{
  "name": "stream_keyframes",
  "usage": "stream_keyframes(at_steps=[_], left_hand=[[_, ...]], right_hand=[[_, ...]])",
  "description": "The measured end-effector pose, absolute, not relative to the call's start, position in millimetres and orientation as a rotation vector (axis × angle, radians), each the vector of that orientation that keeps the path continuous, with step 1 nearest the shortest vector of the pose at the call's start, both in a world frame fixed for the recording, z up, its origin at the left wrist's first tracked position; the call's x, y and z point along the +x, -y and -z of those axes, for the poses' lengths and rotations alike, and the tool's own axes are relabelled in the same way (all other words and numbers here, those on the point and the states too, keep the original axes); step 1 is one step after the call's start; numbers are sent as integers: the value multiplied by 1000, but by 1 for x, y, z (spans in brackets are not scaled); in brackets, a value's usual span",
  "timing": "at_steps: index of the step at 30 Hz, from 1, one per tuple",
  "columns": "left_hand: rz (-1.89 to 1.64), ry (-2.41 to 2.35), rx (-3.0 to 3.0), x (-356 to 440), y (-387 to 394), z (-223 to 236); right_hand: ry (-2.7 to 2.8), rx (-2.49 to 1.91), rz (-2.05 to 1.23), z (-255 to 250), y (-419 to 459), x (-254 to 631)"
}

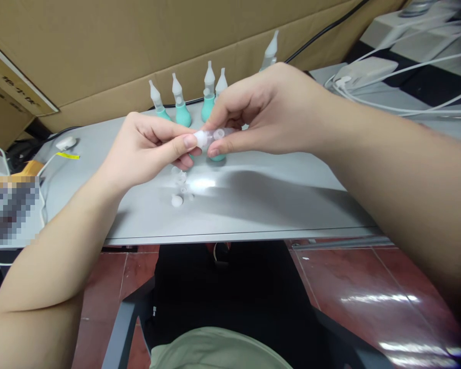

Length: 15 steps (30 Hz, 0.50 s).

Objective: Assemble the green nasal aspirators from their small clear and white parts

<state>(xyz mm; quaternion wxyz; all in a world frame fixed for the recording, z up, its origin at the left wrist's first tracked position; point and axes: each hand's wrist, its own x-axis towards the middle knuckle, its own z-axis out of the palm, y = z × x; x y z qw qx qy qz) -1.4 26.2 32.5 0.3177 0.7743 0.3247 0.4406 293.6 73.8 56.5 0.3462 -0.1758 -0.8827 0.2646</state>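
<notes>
Above the table, my left hand [153, 146] pinches a small white plastic piece [202, 139] at one end of a clear plastic tube [218, 135]. The fingers and thumb of my right hand [253, 118] are closed round the tube's other end, which they partly hide. White piece and tube meet end to end. Under my hands a teal bulb [217, 157] shows in part. Loose small clear and white plastic parts lie below, among them a white round cap [177, 200].
Several nasal aspirators with teal bulbs and white tips, such as one aspirator [182, 110], stand along the cardboard wall [111, 46]. White cables [407, 108] run at the right. A white plug-like device [66, 143] lies at the left.
</notes>
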Motion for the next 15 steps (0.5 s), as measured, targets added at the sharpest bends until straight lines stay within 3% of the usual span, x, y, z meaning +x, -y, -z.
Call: stream_keyframes(at_steps=[5, 15], left_hand=[[-1210, -888, 2012, 0, -24, -33], [-1133, -603, 2566, 7, -11, -24]], right_hand=[[2240, -336, -871, -56, -79, 297], [2031, -326, -775, -47, -89, 290]])
